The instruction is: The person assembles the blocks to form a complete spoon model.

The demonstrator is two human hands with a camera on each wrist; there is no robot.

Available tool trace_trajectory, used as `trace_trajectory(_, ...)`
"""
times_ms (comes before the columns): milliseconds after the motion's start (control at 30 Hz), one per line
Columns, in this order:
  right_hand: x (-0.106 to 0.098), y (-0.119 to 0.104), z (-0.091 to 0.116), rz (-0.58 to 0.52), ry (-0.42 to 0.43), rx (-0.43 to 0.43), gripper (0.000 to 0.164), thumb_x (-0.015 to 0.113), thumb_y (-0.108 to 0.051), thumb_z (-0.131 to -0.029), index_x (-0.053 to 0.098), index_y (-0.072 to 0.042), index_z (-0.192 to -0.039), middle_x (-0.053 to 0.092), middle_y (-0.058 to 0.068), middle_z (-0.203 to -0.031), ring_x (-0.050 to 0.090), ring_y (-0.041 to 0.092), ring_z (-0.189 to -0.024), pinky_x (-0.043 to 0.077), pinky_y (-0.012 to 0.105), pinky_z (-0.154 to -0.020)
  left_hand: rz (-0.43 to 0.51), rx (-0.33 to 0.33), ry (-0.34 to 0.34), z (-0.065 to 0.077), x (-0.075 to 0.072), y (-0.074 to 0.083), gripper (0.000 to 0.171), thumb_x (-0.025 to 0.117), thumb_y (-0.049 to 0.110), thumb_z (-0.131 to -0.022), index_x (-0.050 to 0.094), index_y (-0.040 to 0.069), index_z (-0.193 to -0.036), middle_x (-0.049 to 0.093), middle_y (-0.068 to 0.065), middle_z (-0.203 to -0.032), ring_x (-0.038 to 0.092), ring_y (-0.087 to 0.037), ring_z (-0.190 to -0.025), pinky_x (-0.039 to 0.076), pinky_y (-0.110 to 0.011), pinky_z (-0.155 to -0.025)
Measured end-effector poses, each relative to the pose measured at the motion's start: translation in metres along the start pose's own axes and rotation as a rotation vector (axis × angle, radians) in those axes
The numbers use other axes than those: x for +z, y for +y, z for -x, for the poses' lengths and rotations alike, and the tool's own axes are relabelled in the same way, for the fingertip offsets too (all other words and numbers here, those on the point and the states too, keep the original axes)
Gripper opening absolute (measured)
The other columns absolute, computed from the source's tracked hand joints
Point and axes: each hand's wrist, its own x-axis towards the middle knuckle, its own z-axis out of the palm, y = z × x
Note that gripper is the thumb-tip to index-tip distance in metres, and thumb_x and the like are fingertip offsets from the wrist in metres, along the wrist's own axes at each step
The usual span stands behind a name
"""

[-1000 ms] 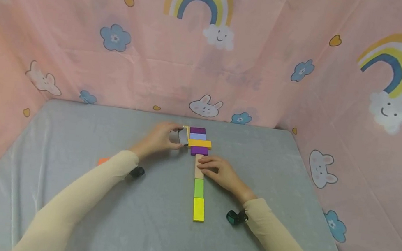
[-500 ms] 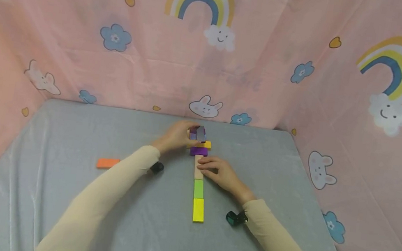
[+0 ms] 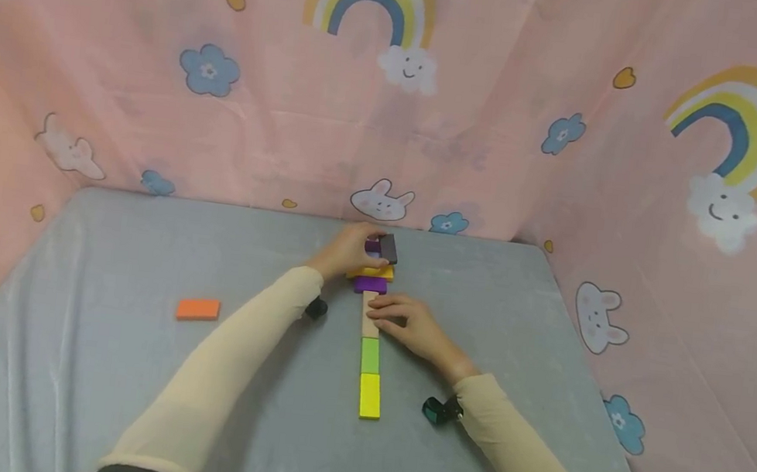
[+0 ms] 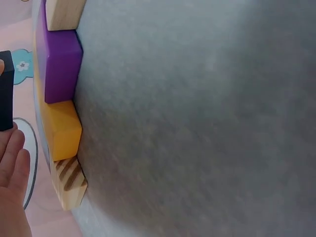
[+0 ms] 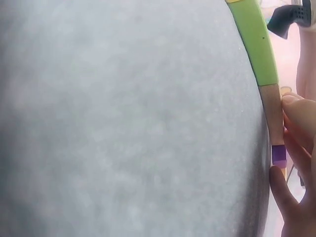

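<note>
My left hand pinches a dark grey block between thumb and fingers, over the far end of a row of coloured blocks. Part of that end is hidden behind the hand. In the left wrist view, the dark block stays raised off the cloth. My right hand rests its fingertips on a plain wooden block in the row, its fingers loosely bent. Beyond that piece come a purple block and an orange-yellow block. On the near side, a green block and a yellow block continue the line.
A lone orange block lies left of the row, beside the left forearm. A dark-striped wooden block shows past the orange-yellow one. Grey cloth covers the table; a pink patterned curtain stands behind it.
My left hand has moved right with the dark grey block, from beside the row's far end to over it. The orange block has come into full view. The right hand stays put.
</note>
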Motion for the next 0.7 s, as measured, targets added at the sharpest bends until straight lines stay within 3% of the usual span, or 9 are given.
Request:
trace_trajectory(333,0.0,0.003,-0.001,-0.018,-0.001,0.018,0.022,0.069,-0.018,-0.092,0.076,-0.016,-0.113,0.068,0.002,-0.127,0.06,0.024,-0.126,0.044,0.047,-0.112,-0.056,0.032,0.006,-0.012,0.009,-0.005,0.062,0.078,0.032,-0.086,0.056,0.009,-0.138,0.062,-0.009,-0.136,0.059,-0.024,-0.125,0.048,-0.039,-0.109)
trace_trajectory(700,0.0,0.001,0.0,0.009,0.001,-0.006,0.022,0.069,-0.019,-0.093,0.076,-0.016,-0.113,0.069,0.002,-0.127,0.06,0.024,-0.126,0.046,0.049,-0.11,-0.077,-0.002,-0.024,-0.013,0.012,-0.002,0.06,0.074,0.032,-0.089,0.053,0.011,-0.141,0.058,-0.008,-0.143,0.055,-0.024,-0.131,0.044,-0.04,-0.113)
